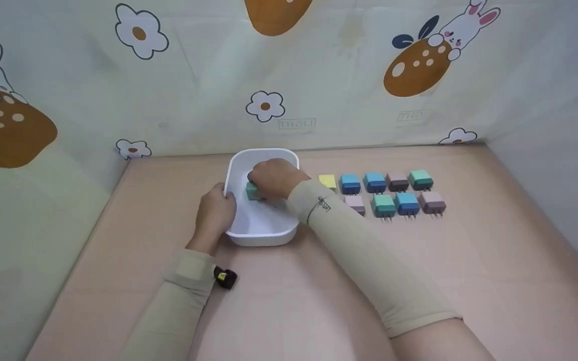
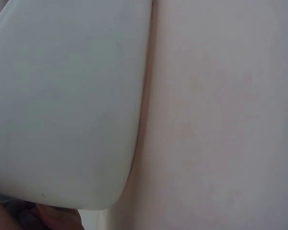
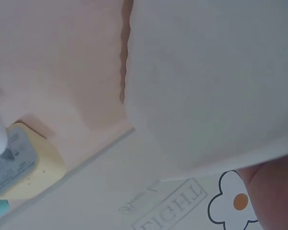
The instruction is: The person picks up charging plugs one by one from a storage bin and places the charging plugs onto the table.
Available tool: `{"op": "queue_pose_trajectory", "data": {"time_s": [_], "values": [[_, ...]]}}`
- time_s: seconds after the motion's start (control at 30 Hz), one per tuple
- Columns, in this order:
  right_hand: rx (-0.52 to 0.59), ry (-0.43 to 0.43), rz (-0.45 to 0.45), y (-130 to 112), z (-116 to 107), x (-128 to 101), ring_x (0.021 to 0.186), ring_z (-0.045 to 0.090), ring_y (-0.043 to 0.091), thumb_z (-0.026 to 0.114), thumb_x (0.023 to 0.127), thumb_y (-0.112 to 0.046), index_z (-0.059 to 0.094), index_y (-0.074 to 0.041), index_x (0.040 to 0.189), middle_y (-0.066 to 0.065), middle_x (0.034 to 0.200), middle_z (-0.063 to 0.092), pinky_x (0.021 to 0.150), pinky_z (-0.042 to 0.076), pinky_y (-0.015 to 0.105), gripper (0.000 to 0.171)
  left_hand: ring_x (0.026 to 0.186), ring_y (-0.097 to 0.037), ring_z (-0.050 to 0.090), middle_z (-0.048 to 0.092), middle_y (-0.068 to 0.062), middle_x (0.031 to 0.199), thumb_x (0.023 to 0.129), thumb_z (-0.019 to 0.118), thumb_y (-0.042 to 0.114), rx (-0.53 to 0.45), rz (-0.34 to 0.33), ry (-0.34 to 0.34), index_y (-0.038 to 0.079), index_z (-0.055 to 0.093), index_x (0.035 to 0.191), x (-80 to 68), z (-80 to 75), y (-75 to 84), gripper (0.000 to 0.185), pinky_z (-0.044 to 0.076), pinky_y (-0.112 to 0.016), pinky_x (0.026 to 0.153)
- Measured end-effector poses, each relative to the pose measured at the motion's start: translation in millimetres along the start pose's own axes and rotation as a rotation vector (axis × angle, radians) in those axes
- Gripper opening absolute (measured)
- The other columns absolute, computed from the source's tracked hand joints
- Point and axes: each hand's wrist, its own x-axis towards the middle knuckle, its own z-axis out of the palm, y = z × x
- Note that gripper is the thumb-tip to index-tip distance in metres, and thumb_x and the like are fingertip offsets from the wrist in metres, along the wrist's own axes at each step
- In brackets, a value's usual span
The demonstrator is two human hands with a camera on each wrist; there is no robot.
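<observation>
Left hand (image 1: 214, 213) grips the near-left rim of the white tub (image 1: 264, 235) on the pink tabletop (image 1: 319, 291), fingers curled over the edge. Right hand (image 1: 275, 178) is down inside the tub, fingers closed around a green plug adapter (image 1: 253, 191). Beyond, right of the tub: two rows of plug adapters (image 1: 394, 193) on the tabletop, the yellow one (image 1: 327, 181) nearest the tub.

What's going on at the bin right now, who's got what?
A person's right hand is inside the white tub, fingers round a green plug adapter. The left hand grips the tub's left rim. On the pink table, right of the tub, other adapters in yellow, blue, green and mauve lie in two rows.
</observation>
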Motion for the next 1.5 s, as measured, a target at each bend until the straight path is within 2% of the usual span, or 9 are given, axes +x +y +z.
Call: {"op": "queue_pose_trajectory", "data": {"time_s": [0.13,0.27,0.4,0.57,0.67,0.8,0.97,1.23,1.5], "values": [[0.037,-0.014,0.016,-4,0,-4,0.094,0.065,0.021,0.074,0.102,-0.024,0.065,-0.016,0.141,0.005,0.117,0.073,0.099,0.058,0.039,0.041,0.128,-0.041,0.065,0.064,-0.027,0.142,0.113,0.039,0.019,0.001,-0.001,-0.007,-0.006,0.054,0.147,-0.3,-1.0,-0.4,0.045,0.051,-0.056,0.109],[0.107,0.011,-0.003,-8,0,-6,0.105,0.067,0.021,0.073,0.101,-0.014,0.062,-0.022,0.149,0.006,0.131,0.068,0.107,0.055,0.042,0.050,0.131,-0.042,0.063,0.062,-0.028,0.144,0.113,0.039,0.019,0.006,0.006,-0.014,-0.007,0.052,0.148,0.4,-1.0,-2.1,0.046,0.050,-0.055,0.111],[0.245,0.020,0.005,-8,-2,-10,0.109,0.066,0.021,0.069,0.103,-0.008,0.070,-0.015,0.142,0.008,0.131,0.069,0.109,0.053,0.038,0.040,0.132,-0.042,0.062,0.061,-0.028,0.145,0.113,0.039,0.018,0.004,0.018,-0.011,-0.008,0.052,0.148,0.8,-0.8,-2.5,0.046,0.049,-0.055,0.112],[0.411,-0.042,0.137,-5,-6,-19,0.100,0.062,0.020,0.065,0.104,-0.009,0.073,-0.012,0.134,0.005,0.116,0.072,0.100,0.055,0.036,0.031,0.129,-0.042,0.064,0.063,-0.029,0.142,0.112,0.039,0.018,0.010,0.023,-0.011,-0.009,0.052,0.147,-0.4,-1.3,-2.2,0.045,0.051,-0.057,0.110],[0.409,-0.077,0.184,-3,-5,-24,0.092,0.064,0.019,0.065,0.105,-0.019,0.075,-0.013,0.125,0.003,0.104,0.071,0.089,0.057,0.036,0.023,0.129,-0.042,0.064,0.064,-0.029,0.140,0.112,0.039,0.018,0.015,0.020,-0.009,-0.008,0.053,0.146,-0.8,-0.3,-3.2,0.045,0.051,-0.057,0.109],[0.386,-0.097,0.182,-4,-2,-26,0.096,0.067,0.017,0.075,0.101,-0.031,0.072,-0.014,0.135,0.001,0.112,0.074,0.095,0.058,0.036,0.038,0.130,-0.042,0.063,0.063,-0.029,0.141,0.113,0.039,0.018,0.005,0.009,-0.013,-0.008,0.053,0.147,-1.2,1.7,-3.7,0.045,0.050,-0.057,0.110],[0.381,-0.095,0.176,-6,-1,-28,0.104,0.066,0.016,0.081,0.097,-0.024,0.070,-0.015,0.141,0.001,0.123,0.074,0.103,0.056,0.038,0.046,0.129,-0.041,0.064,0.064,-0.028,0.141,0.113,0.039,0.018,0.001,0.004,-0.010,-0.008,0.053,0.146,-1.4,2.4,-2.2,0.044,0.050,-0.057,0.110],[0.412,-0.065,0.198,-1,-10,-28,0.097,0.066,0.019,0.078,0.096,-0.023,0.076,-0.012,0.123,0.000,0.107,0.071,0.092,0.058,0.036,0.029,0.130,-0.043,0.063,0.062,-0.029,0.143,0.113,0.039,0.019,-0.002,0.005,-0.013,-0.008,0.053,0.147,0.4,1.6,-0.8,0.045,0.050,-0.057,0.111],[0.431,-0.044,0.189,4,-27,-40,0.094,0.067,0.019,0.078,0.096,-0.027,0.076,-0.011,0.123,0.000,0.106,0.073,0.088,0.060,0.035,0.032,0.134,-0.043,0.061,0.061,-0.027,0.146,0.113,0.039,0.019,-0.001,-0.012,-0.019,-0.006,0.051,0.150,1.1,0.2,0.8,0.046,0.049,-0.057,0.111]]}}
